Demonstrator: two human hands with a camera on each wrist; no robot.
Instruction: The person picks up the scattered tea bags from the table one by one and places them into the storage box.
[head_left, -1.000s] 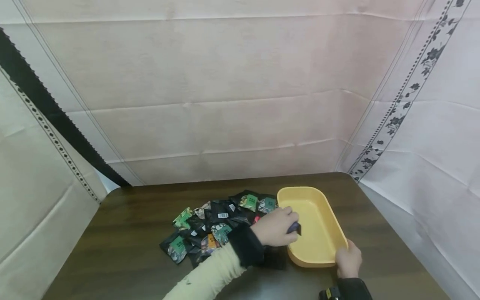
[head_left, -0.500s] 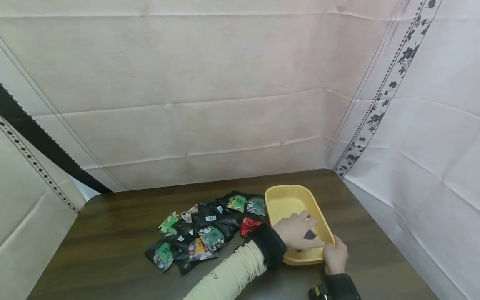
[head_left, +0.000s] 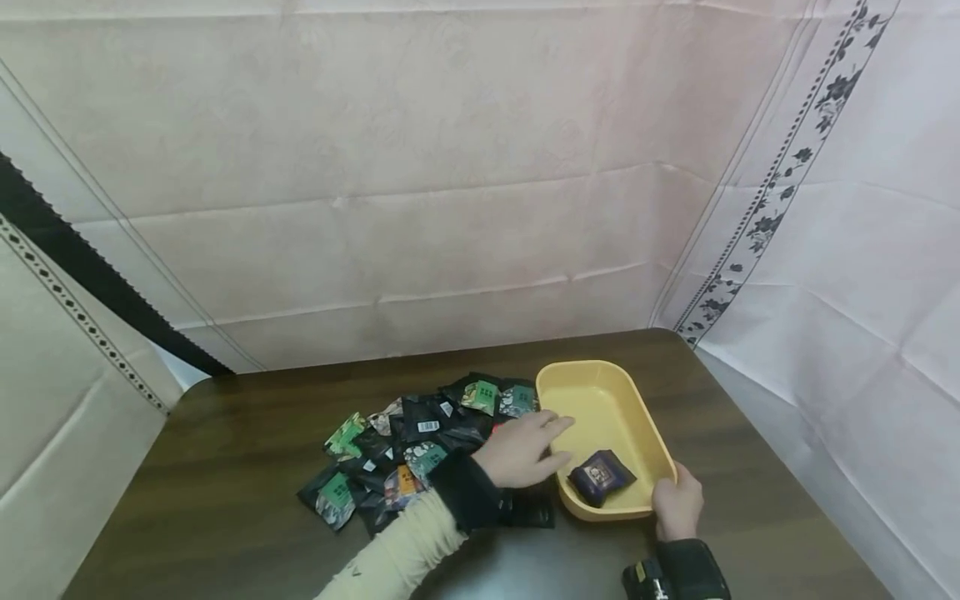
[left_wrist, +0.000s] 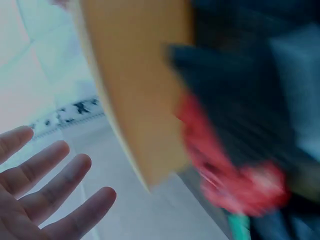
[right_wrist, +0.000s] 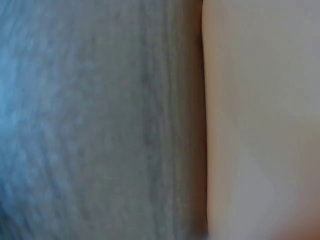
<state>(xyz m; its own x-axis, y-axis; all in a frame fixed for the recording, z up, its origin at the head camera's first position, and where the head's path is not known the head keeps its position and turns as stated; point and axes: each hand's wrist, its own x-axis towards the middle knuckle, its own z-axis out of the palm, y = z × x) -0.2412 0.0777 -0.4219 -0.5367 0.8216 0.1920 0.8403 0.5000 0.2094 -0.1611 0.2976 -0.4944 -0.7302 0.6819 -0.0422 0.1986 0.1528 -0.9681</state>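
A small dark purple packet lies in the near part of a yellow plastic tray. My left hand hovers by the tray's left rim, fingers spread and holding nothing. With my right hand I grip the tray's near right corner; the fingers under it are hidden. Left of the tray, several black packets with coloured labels are heaped together. In the left wrist view my fingers are apart from a blurred red packet and the tray side.
The brown wooden table carries everything. White cloth hangs behind it and at both sides. Another black packet lies near the tray's front left, partly behind my left sleeve. The right wrist view is mostly blurred tabletop.
My left hand carried the purple packet into the tray, let it go, and drew back left toward the heap. My right hand has kept its grip on the tray. The head view shifted slightly.
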